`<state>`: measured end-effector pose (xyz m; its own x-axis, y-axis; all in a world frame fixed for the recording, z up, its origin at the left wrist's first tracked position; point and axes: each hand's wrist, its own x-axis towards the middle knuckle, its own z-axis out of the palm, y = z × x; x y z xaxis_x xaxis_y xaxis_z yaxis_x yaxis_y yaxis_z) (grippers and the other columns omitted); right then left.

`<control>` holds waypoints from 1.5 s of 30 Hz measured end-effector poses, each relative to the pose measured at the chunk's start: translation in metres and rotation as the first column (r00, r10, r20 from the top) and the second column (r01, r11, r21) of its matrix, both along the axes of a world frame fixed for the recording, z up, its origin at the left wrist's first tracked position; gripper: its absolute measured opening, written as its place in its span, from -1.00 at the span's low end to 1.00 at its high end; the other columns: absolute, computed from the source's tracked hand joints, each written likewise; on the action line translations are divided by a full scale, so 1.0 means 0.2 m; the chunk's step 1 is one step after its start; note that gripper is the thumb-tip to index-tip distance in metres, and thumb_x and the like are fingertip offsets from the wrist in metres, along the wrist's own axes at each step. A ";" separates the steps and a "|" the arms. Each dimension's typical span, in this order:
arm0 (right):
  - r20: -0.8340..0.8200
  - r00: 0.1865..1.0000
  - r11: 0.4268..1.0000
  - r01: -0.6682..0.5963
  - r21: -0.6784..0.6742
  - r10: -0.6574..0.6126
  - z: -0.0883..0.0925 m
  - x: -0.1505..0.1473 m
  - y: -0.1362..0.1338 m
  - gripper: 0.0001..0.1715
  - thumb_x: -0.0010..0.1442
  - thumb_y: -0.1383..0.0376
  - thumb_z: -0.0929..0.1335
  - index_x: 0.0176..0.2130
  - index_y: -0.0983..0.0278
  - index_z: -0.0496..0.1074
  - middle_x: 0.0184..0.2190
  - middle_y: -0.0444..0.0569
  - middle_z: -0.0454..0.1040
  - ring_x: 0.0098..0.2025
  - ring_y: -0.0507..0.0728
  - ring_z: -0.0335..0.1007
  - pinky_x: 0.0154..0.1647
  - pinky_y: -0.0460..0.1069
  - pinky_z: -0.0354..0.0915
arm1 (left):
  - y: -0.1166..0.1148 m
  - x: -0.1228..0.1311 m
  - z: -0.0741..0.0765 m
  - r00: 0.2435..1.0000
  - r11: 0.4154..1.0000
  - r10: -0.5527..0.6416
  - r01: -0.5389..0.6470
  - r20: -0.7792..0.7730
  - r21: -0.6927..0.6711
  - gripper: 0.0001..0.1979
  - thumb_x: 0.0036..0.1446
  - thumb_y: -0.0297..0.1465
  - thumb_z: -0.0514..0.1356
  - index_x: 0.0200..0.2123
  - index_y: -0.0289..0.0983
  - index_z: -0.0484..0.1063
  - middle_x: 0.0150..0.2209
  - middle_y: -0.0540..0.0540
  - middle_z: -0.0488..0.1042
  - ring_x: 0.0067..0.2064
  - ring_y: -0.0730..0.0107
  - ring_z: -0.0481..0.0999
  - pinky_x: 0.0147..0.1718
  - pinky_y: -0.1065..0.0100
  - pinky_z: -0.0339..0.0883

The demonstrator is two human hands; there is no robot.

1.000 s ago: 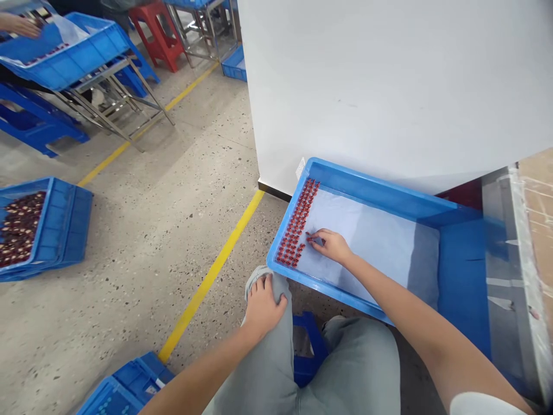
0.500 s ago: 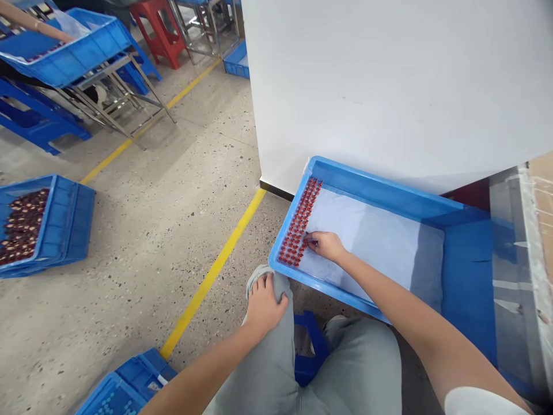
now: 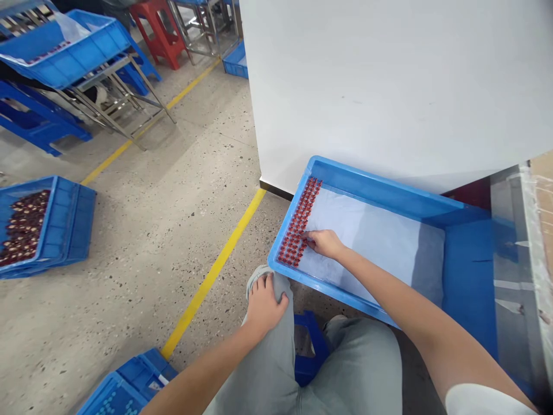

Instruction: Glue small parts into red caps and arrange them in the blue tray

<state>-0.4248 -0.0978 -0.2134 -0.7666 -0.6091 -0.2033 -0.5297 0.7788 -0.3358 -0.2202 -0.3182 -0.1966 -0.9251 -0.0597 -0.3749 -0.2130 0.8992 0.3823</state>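
Small, shiny red pieces stand in close, straight rows along the left end of a blue plastic tray, on a whitish liner sheet. At the inner edge of these rows, toward their lower half, is my right hand. Its thumb and fingers are pinched on a small red piece, mostly hidden by the fingers. My left hand lies on my left knee with its fingers spread and nothing in it.
A white panel rises behind the tray, with a metal-edged table at right. Blue crates with dark red pieces stand on the floor at left; another blue crate is lower left. A blue tray sits on a metal-legged stand.
My right hand has shifted slightly left, its fingertips now at the edge of the red rows. The left hand stays put. Another person's arm has left the upper-left tray.
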 end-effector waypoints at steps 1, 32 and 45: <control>0.000 1.000 1.000 -0.007 0.001 0.007 0.00 -0.01 0.00 -0.62 0.20 0.33 0.31 -0.02 0.03 0.51 -0.07 -0.18 0.60 -0.13 0.16 0.56 -0.19 0.00 0.41 | 0.00 0.00 0.00 1.000 1.000 0.001 -0.001 -0.005 -0.003 -0.34 0.16 -0.15 0.04 0.27 -0.34 0.11 0.17 -0.33 0.29 0.17 -0.08 0.26 0.12 0.04 0.13; -0.049 0.997 0.997 0.059 0.046 -0.057 -0.06 0.19 0.02 -0.58 0.34 0.08 0.20 -0.17 0.10 0.60 -0.24 -0.06 0.62 -0.28 0.08 0.52 -0.39 -0.09 0.29 | 0.01 -0.01 0.00 1.000 1.000 0.008 -0.009 -0.021 -0.011 -0.34 0.15 -0.17 0.05 0.26 -0.37 0.14 0.16 -0.34 0.30 0.17 -0.09 0.26 0.12 0.04 0.12; -0.014 0.921 0.908 0.382 -0.171 -0.390 -0.09 0.17 0.18 -0.68 0.18 0.03 0.38 -0.22 0.18 0.55 -0.26 -0.08 0.62 -0.39 0.09 0.51 -0.31 -0.03 0.38 | 0.00 -0.01 -0.01 1.000 1.000 0.001 -0.001 -0.029 -0.009 -0.35 0.16 -0.16 0.05 0.25 -0.36 0.15 0.17 -0.33 0.30 0.17 -0.08 0.27 0.12 0.04 0.13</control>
